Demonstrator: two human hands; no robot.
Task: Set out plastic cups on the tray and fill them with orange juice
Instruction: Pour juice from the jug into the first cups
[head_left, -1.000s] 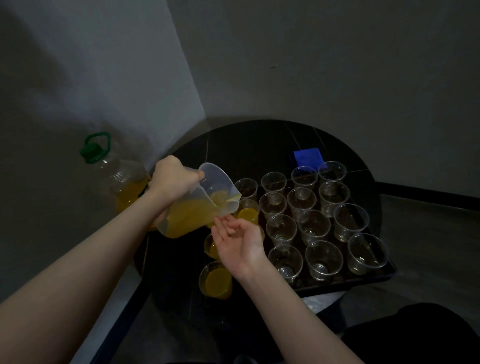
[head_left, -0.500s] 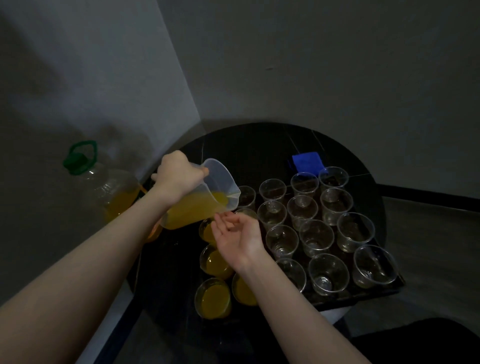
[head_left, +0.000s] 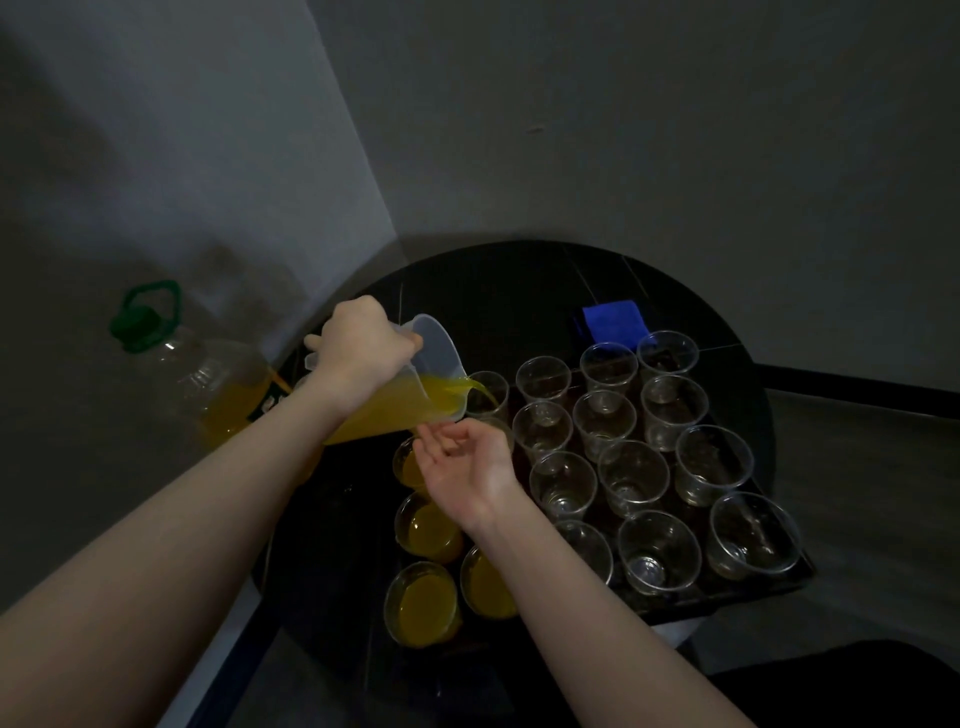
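Observation:
My left hand grips the handle of a clear plastic jug of orange juice, tilted to the right. Juice runs from its spout into a clear cup at the far left of the black tray. My right hand hovers palm up, fingers loosely curled, just below the spout and holds nothing. Several cups of juice stand along the tray's left side. Several empty clear cups fill the rest of the tray in rows.
A large clear bottle with a green cap and some juice stands at the left against the wall. A blue cloth lies on the round black table behind the cups. Walls close in at the left and back.
The jug has moved from the near cups to the far cup in the left column and now pours there. My right hand stays under the spout. The view has dropped, showing more filled cups.

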